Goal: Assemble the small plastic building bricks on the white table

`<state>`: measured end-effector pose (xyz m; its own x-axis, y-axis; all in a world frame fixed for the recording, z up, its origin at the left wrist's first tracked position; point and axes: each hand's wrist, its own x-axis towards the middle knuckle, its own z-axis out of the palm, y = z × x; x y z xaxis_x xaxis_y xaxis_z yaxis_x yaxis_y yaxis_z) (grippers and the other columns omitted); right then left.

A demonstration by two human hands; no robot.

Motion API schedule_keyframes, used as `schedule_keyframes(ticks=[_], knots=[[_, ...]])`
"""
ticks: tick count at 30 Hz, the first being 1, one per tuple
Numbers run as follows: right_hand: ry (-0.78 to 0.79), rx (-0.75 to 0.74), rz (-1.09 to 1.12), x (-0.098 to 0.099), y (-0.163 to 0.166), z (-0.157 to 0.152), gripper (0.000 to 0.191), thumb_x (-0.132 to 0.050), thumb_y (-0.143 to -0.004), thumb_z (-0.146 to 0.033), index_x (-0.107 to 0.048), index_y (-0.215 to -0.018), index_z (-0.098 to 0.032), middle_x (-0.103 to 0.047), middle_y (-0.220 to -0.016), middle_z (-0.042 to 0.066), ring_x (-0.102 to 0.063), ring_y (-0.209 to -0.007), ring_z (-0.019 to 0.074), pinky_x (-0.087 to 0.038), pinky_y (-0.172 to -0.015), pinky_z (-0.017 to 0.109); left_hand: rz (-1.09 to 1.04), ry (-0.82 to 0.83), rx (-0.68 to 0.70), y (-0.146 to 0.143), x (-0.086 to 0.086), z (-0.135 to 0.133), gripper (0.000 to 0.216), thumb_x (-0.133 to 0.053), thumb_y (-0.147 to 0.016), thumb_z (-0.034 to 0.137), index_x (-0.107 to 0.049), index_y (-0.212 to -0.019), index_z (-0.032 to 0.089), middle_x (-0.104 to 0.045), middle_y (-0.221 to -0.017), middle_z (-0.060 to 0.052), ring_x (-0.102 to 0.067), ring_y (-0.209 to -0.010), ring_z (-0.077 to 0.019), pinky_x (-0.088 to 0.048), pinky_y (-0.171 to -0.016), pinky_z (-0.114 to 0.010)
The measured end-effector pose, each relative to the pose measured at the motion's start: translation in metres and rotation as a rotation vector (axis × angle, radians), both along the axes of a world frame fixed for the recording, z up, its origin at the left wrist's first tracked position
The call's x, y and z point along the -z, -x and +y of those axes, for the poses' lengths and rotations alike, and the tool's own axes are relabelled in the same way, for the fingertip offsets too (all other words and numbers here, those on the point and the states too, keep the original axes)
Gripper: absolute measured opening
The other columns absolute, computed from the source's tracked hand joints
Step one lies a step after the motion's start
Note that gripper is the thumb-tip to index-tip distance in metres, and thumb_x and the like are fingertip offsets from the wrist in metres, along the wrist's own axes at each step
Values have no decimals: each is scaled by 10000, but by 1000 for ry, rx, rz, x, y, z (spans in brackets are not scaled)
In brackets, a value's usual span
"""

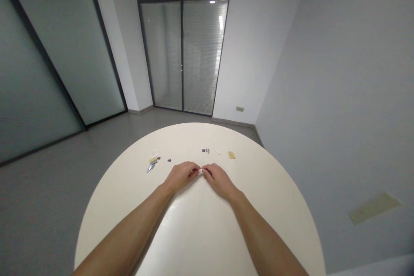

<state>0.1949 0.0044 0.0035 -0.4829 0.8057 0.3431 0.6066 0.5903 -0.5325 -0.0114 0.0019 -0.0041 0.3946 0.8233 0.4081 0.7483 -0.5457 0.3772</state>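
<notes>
Both my hands meet over the middle of a round white table (200,233). My left hand (184,173) and my right hand (217,177) pinch a small white piece (201,171) between their fingertips. It is too small for me to tell its kind. Left of my left hand lies a little dark piece (169,160). Beyond my right hand are small dark grey pieces (205,151) and a thin white piece (217,152). A yellow square piece (232,155) lies to the right of these.
At the table's left, a loose group holds a yellow piece (153,160), shiny silver-blue pieces (150,167) and faint white ones (155,153). Past the table's far edge stand a glazed double door (183,56) and a white wall (255,43). Frosted glass panels (64,51) rise on the left.
</notes>
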Motion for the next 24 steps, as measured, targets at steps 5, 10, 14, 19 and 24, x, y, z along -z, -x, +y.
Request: schedule_keyframes(ticks=[5, 10, 14, 19, 24], knots=[[-5, 2, -13, 0, 0, 1, 261, -441, -1019, -314, -678, -1041, -206, -667, -945, 64, -580, -900, 186, -430, -825, 303, -9, 9, -5, -1, -3, -2, 181, -519, -951, 323, -670, -1009, 242, -728, -968, 1, -658, -844, -154, -464, -724, -250], [-3, 6, -9, -1, 1, 0, 239, -449, -1018, -313, -661, -1047, -208, -657, -944, 59, -579, -888, 180, -428, -811, 294, -27, 23, -7, -3, -6, -5, 200, -502, -954, 336, -670, -1013, 244, -721, -952, -3, -649, -829, -152, -462, -706, -245], [-4, 2, -11, 0, 1, 0, 219, -451, -1018, -308, -645, -1016, -206, -653, -927, 50, -575, -866, 174, -425, -795, 289, -32, 41, -7, -3, -7, -5, 192, -504, -949, 329, -669, -1005, 248, -721, -946, 1, -649, -835, -152, -463, -712, -244], [6, 7, 6, 1, 2, 1, 193, -465, -1010, -293, -638, -1014, -207, -648, -928, 48, -575, -871, 174, -430, -798, 292, -40, 51, -3, -3, -5, -4, 182, -505, -942, 318, -663, -1002, 250, -720, -955, 8, -649, -838, -148, -462, -713, -243], [15, 20, 11, 0, 2, 0, 184, -475, -1003, -281, -642, -1001, -204, -646, -922, 47, -576, -868, 174, -434, -800, 294, -41, 52, -5, -3, -6, -5, 184, -503, -936, 309, -662, -1009, 251, -721, -963, 7, -648, -841, -148, -459, -714, -246]])
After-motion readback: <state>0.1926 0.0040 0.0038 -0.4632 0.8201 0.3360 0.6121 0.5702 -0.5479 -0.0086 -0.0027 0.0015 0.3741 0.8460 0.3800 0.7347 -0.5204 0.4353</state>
